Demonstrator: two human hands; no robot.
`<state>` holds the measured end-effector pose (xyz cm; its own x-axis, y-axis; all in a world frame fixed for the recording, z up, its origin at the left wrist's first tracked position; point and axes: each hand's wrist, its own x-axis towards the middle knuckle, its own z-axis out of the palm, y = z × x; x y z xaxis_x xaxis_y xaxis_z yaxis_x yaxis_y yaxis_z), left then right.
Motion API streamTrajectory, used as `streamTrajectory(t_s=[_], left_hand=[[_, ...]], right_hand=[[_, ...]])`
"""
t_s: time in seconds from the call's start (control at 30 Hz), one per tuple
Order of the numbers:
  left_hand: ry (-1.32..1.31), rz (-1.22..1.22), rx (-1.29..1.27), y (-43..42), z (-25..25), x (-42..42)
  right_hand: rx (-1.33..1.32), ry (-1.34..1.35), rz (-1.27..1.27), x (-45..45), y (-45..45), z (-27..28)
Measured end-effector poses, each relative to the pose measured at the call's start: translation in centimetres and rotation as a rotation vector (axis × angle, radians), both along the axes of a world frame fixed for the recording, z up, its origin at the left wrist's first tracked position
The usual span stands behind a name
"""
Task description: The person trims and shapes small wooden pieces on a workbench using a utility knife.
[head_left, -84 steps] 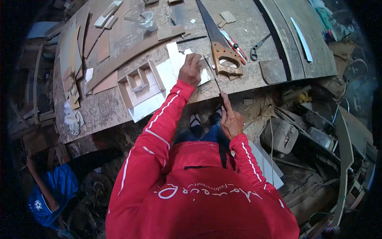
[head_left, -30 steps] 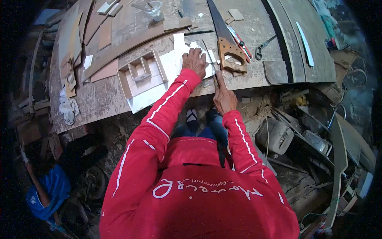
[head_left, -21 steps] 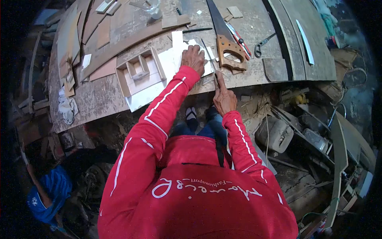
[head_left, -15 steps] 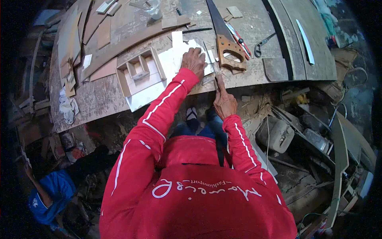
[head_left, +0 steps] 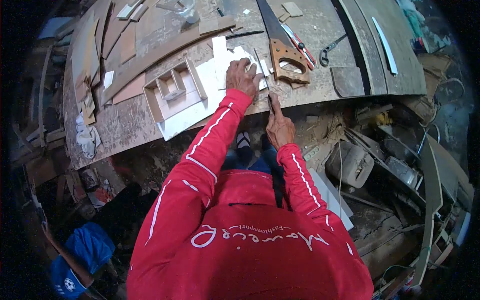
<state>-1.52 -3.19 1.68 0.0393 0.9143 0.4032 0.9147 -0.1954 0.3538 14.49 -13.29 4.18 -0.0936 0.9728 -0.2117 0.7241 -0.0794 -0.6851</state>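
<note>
My left hand (head_left: pixel 242 78) bears down with bent fingers on small white pieces (head_left: pixel 220 52) near the table's front edge. My right hand (head_left: pixel 280 127) grips a long thin blade (head_left: pixel 261 65), its index finger stretched along it. The blade points away from me, just right of the white pieces and my left fingertips. To the left, a small open box with compartments (head_left: pixel 197 80) rests partly on a white sheet (head_left: pixel 172 127). My right palm hides the blade's gripped end.
Right of the blade lie a handsaw (head_left: pixel 289 62), a red cutter (head_left: pixel 304 51) and a dark curved tool (head_left: pixel 325 56). Wood strips (head_left: pixel 170 46) and a clear cup (head_left: pixel 187 12) are farther back. A person in blue (head_left: pixel 90 247) is at lower left.
Both hands stay in nearly the same place by the white pieces. The view has shifted slightly, and the person in blue at lower left appears farther right and lower.
</note>
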Motion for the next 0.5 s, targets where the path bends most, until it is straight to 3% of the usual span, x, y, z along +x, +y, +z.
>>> streamTrajectory(t_s=[0.1, 0.5], left_hand=[[0.019, 0.009, -0.011, -0.1, 0.0, 0.1], [0.065, -0.003, -0.003, 0.0, -0.1, 0.0]], right_hand=[[-0.055, -0.084, -0.011, 0.0, -0.3, 0.2], [0.021, 0.011, -0.051, 0.5, -1.1, -0.4]])
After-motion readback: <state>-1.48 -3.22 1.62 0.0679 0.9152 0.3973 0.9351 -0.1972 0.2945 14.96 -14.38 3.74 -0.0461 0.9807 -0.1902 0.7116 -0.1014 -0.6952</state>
